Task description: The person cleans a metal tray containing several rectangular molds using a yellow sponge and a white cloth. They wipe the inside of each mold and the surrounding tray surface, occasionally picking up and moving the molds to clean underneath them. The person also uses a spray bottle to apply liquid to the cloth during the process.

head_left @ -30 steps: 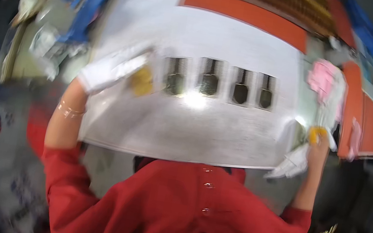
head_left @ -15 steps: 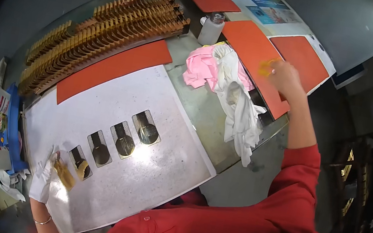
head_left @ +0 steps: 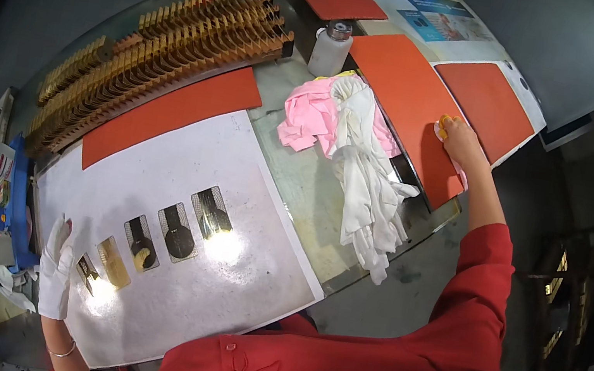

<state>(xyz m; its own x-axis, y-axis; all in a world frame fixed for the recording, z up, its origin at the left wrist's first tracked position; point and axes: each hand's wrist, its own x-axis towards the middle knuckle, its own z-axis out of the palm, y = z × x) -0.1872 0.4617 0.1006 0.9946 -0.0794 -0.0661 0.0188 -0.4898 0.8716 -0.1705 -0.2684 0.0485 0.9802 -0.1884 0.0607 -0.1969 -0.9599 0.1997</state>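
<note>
My left hand [head_left: 55, 271], in a white glove, is at the left edge of a white sheet [head_left: 238, 254], its fingers extended and apparently holding nothing. Beside it is a small dark piece [head_left: 86, 274], then a flat gold piece [head_left: 113, 262]. A row of dark plates with patterned borders [head_left: 179, 234] continues to the right; one [head_left: 142, 243] has a tan patch at its lower end. My bare right hand [head_left: 462, 144] is over a long orange mat [head_left: 413, 103], fingers curled. Something small and yellow [head_left: 446, 125] shows at its fingertips; I cannot make out its kind.
Racks of upright gold-coloured pieces [head_left: 169, 58] stand at the back left behind an orange strip [head_left: 175, 114]. Pink cloth [head_left: 310, 113] and white gloves [head_left: 369, 198] lie in the middle, near a pump bottle [head_left: 331, 50]. A blue tray [head_left: 18, 209] is far left.
My left hand has moved slightly left, away from the gold piece, which now lies on the sheet. My right hand has moved slightly right and nearer, its fingers more curled. The view has shifted somewhat.
</note>
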